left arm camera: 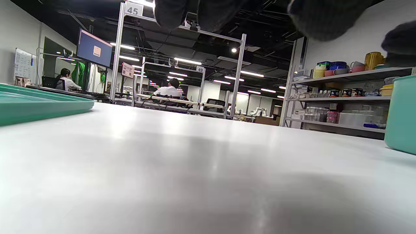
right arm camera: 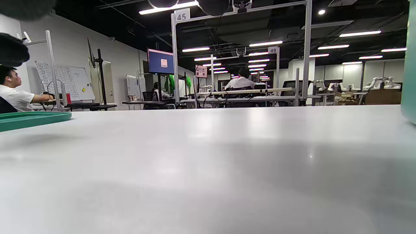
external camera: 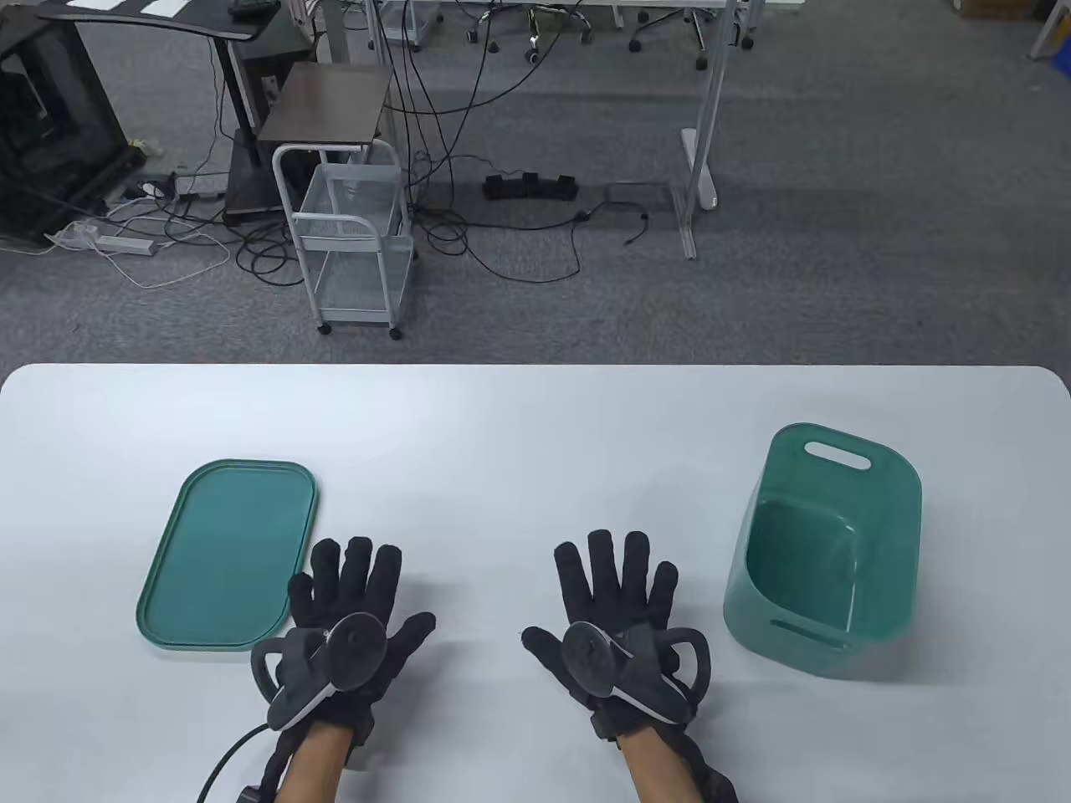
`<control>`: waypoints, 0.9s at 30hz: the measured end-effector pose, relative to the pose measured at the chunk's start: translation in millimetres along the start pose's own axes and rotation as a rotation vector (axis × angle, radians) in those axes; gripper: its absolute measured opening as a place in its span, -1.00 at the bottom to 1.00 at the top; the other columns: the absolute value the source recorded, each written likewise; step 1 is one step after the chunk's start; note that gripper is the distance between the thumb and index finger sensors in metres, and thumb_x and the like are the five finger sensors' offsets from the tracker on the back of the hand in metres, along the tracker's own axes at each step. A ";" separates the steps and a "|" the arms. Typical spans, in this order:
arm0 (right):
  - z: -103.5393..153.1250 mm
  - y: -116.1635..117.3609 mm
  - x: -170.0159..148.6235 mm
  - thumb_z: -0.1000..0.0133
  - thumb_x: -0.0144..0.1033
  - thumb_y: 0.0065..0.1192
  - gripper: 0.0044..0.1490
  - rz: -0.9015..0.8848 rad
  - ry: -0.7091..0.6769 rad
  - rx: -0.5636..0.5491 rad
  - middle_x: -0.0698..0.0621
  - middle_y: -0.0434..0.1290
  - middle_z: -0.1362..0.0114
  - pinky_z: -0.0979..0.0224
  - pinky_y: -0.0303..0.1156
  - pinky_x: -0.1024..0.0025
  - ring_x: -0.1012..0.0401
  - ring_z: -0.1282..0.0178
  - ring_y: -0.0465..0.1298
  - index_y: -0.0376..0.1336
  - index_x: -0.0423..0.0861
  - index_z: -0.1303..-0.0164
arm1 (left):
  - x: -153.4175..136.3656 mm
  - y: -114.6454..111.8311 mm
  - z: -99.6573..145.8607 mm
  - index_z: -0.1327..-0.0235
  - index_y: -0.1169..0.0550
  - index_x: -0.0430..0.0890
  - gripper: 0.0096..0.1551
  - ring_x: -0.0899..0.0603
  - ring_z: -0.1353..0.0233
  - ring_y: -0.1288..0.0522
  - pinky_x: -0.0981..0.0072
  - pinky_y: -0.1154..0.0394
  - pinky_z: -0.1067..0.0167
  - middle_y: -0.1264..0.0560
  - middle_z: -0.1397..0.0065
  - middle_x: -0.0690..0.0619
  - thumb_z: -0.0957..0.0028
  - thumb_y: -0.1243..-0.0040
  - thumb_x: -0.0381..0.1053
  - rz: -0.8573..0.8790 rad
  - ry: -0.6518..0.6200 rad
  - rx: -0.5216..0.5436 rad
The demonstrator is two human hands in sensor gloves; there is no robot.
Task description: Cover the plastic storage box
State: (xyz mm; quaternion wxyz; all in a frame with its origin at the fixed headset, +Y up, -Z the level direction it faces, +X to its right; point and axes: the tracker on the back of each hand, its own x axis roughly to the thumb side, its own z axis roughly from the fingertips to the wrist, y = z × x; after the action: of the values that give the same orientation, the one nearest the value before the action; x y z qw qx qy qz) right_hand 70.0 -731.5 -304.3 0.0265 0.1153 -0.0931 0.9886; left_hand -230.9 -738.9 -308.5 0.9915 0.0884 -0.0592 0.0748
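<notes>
A green plastic storage box (external camera: 824,552) stands open and upright at the right of the white table; its wall shows in the left wrist view (left arm camera: 401,113) and at the right edge of the right wrist view (right arm camera: 410,65). Its flat green lid (external camera: 226,552) lies at the left, also in the left wrist view (left arm camera: 39,104) and the right wrist view (right arm camera: 29,119). My left hand (external camera: 356,602) rests flat on the table, fingers spread, just right of the lid. My right hand (external camera: 615,602) rests flat and spread, left of the box. Both hands are empty.
The white table (external camera: 535,435) stretches between the lid and the box. Beyond its far edge is grey carpet with a white wire cart (external camera: 356,242), cables and desk legs.
</notes>
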 end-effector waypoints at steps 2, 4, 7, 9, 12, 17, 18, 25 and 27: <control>0.2 -0.1 -1.2 -0.09 0.64 -0.19 0.27 -0.002 0.005 -0.009 -0.22 -0.21 -0.90 -0.52 -0.31 -0.43 -0.34 -0.75 -0.32 -0.28 0.03 -0.82 | 0.5 0.1 0.1 -0.76 -0.12 0.15 0.06 -0.40 -0.79 0.16 -0.47 0.12 -0.55 -0.01 -0.86 -0.05 -0.03 -0.04 0.57 0.001 -0.002 0.016; -0.2 0.1 -2.4 -0.09 0.64 -0.20 0.27 -0.005 0.012 -0.007 -0.21 -0.20 -0.91 -0.53 -0.31 -0.42 -0.34 -0.75 -0.32 -0.27 0.03 -0.82 | 1.6 0.8 0.9 -0.76 -0.13 0.15 0.05 -0.40 -0.80 0.15 -0.47 0.11 -0.55 -0.01 -0.86 -0.04 -0.03 -0.04 0.56 0.004 -0.008 0.031; -0.4 0.1 -2.8 -0.09 0.63 -0.19 0.27 -0.011 0.015 -0.010 -0.21 -0.20 -0.90 -0.53 -0.30 -0.41 -0.33 -0.75 -0.31 -0.27 0.02 -0.82 | 3.1 1.6 1.7 -0.76 -0.13 0.14 0.05 -0.40 -0.80 0.13 -0.47 0.10 -0.55 -0.02 -0.86 -0.04 -0.03 -0.04 0.56 0.005 -0.016 0.047; -0.8 -0.6 -1.9 -0.10 0.63 -0.19 0.27 -0.012 0.012 -0.014 -0.22 -0.19 -0.90 -0.54 -0.29 -0.40 -0.33 -0.75 -0.30 -0.27 0.01 -0.81 | 4.6 0.9 1.7 -0.76 -0.14 0.14 0.04 -0.40 -0.80 0.12 -0.46 0.08 -0.55 -0.02 -0.86 -0.05 -0.04 -0.04 0.56 0.011 -0.019 0.050; -1.3 -11.7 0.6 -0.10 0.62 -0.18 0.27 -0.013 0.011 -0.061 -0.22 -0.15 -0.89 -0.55 -0.24 -0.38 -0.32 -0.76 -0.25 -0.24 -0.01 -0.81 | 8.3 0.6 2.4 -0.75 -0.14 0.13 0.04 -0.40 -0.79 0.10 -0.46 0.07 -0.55 -0.03 -0.85 -0.05 -0.04 -0.04 0.55 0.028 -0.030 0.057; -10.4 -45.3 -3.8 -0.10 0.60 -0.13 0.27 -0.083 0.083 -0.108 -0.23 -0.13 -0.88 -0.57 -0.21 -0.35 -0.31 -0.76 -0.23 -0.22 -0.04 -0.80 | 9.2 2.8 4.4 -0.75 -0.15 0.12 0.04 -0.41 -0.79 0.09 -0.46 0.07 -0.55 -0.03 -0.85 -0.05 -0.04 -0.05 0.54 0.048 -0.037 0.070; -13.2 -55.8 -6.0 -0.10 0.60 -0.13 0.27 -0.095 0.109 -0.118 -0.23 -0.14 -0.89 -0.57 -0.22 -0.35 -0.31 -0.76 -0.24 -0.22 -0.04 -0.80 | 9.2 3.0 5.1 -0.75 -0.15 0.12 0.04 -0.41 -0.79 0.09 -0.46 0.07 -0.55 -0.03 -0.85 -0.06 -0.04 -0.05 0.54 0.055 -0.038 0.076; -35.7 -116.8 -20.6 -0.06 0.57 0.01 0.32 0.009 0.258 -0.122 -0.20 -0.19 -0.89 -0.63 -0.25 -0.28 -0.27 -0.78 -0.28 -0.25 -0.03 -0.79 | 7.9 4.1 6.6 -0.75 -0.15 0.11 0.04 -0.42 -0.78 0.08 -0.46 0.06 -0.54 -0.04 -0.84 -0.07 -0.05 -0.05 0.53 0.084 -0.037 0.093; -39.9 -129.0 -25.0 -0.06 0.56 0.02 0.32 0.050 0.294 -0.122 -0.19 -0.20 -0.89 -0.64 -0.25 -0.28 -0.26 -0.79 -0.29 -0.26 -0.04 -0.79 | 6.6 4.6 7.4 -0.75 -0.15 0.10 0.04 -0.42 -0.78 0.08 -0.46 0.06 -0.54 -0.04 -0.84 -0.08 -0.05 -0.05 0.53 0.096 -0.034 0.095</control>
State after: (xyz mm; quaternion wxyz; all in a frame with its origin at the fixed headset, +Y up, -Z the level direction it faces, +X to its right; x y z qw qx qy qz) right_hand 94.9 -598.1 -325.2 0.0222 -0.0348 -0.1511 0.9877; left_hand -225.9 -734.9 -299.7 0.9803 0.1339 -0.0767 0.1233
